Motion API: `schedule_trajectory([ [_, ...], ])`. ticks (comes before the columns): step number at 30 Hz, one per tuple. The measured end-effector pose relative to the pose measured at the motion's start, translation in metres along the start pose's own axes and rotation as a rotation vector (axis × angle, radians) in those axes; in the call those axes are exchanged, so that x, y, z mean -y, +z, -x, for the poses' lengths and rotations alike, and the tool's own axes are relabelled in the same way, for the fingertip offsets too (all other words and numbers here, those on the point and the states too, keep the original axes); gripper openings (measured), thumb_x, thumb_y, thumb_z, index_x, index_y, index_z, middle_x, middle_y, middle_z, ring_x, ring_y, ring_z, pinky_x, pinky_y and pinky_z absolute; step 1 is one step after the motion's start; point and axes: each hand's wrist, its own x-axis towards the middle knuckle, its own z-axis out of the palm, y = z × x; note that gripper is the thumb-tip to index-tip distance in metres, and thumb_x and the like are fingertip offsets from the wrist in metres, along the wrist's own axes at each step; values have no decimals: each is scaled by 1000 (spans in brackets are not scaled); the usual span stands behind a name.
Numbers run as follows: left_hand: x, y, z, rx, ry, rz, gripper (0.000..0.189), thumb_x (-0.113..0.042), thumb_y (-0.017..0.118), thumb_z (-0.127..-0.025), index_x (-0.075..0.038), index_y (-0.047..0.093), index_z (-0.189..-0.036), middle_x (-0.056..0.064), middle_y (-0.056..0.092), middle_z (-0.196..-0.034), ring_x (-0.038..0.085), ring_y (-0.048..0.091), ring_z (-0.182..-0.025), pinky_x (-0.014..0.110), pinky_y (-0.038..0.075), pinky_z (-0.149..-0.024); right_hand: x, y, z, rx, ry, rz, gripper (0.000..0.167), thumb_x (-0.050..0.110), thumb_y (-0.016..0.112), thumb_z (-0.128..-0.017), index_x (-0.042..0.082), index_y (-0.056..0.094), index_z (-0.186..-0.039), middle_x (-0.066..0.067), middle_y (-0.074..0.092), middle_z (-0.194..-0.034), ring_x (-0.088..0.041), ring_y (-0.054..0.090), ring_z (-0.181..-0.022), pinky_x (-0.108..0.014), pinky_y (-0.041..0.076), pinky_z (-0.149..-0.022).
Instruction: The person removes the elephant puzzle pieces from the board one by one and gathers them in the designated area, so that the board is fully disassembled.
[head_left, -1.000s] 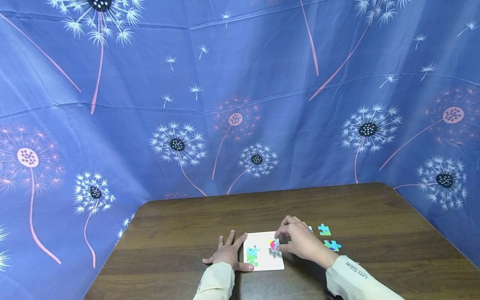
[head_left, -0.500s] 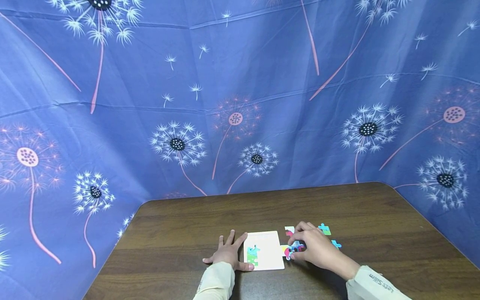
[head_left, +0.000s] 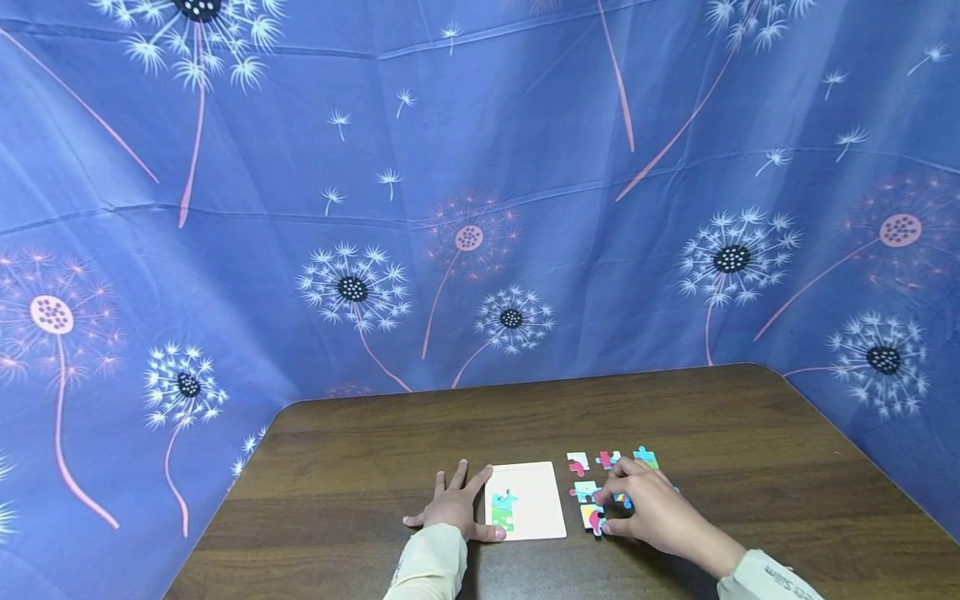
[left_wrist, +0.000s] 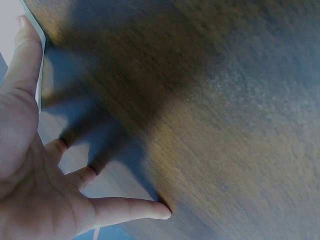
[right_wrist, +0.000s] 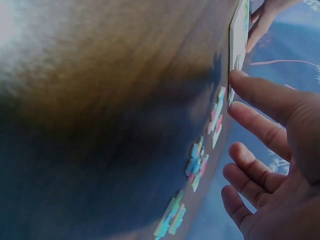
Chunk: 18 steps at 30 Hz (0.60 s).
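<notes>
My left hand (head_left: 450, 510) lies spread at the left of a white puzzle board (head_left: 536, 500). Its thumb rests on the board's front left corner, and the forefinger reaches the back left corner. Two joined pieces, a blue one (head_left: 505, 500) and a green one (head_left: 502, 521), sit in the board's left part. Right of the board, my right hand (head_left: 648, 508) pinches a yellow and pink puzzle piece (head_left: 591, 518) between thumb and forefinger, close over the table. In the right wrist view the thumb (right_wrist: 250, 85) and forefinger come near each other, the other fingers curled loosely.
Loose pieces lie around the right hand: a white and pink one (head_left: 577, 463), a red one (head_left: 606, 459), a blue-green one (head_left: 646, 457) and a light blue one (head_left: 585, 492). Others are partly hidden under the hand. A blue dandelion-print cloth (head_left: 480, 208) hangs behind the brown table (head_left: 360, 467).
My right hand has carried the yellow and pink piece from over the board to the right, down beside the loose pieces, uncovering several of them. The left hand has stayed in place.
</notes>
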Motion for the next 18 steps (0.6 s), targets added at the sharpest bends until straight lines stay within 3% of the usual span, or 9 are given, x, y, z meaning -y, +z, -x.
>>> schedule_trajectory([
  [10, -1, 1, -2, -16, -6, 19, 95, -45, 88, -73, -36, 40, -155, 2, 30, -165, 40, 23, -152, 89, 32, -83, -2, 11, 12, -13, -12, -7, 27, 30, 94, -67, 32, 75, -86, 17, 50, -96, -9, 51, -91, -37, 46, -76],
  [18, 0, 3, -3, -11, -6, 13, 96, -46, 87, -73, -37, 39, -155, 2, 28, -165, 40, 23, -152, 90, 32, -82, -3, 17, 13, -35, -18, 1, 28, 31, 94, -66, 33, 73, -84, 16, 53, -97, -13, 54, -93, -43, 47, -79],
])
